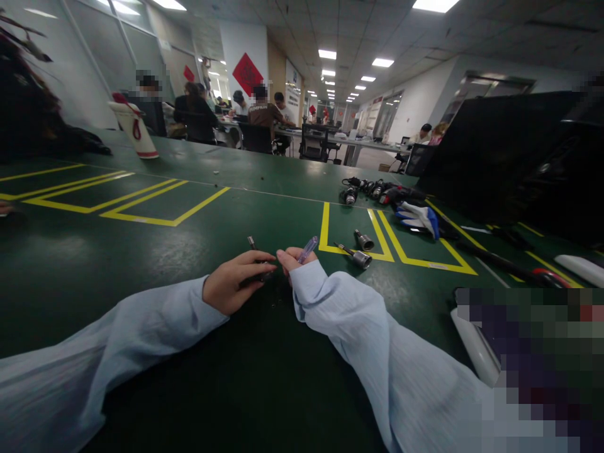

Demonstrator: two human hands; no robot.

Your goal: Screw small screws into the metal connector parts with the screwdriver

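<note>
Blue sleeves lie outside yellow borders; left hand loosely grips a rod, right hand pinches a tube.

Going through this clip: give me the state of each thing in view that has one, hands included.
Left hand: at the slim tool, grip unclear
Slim tool: partly hidden by left hand
Right hand: closed on the purple handle
Purple handle: translucent, held
Two metal sockets: lying on their sides
White-and-blue glove: unworn
White cup: standing
Ceiling light: lit
</note>
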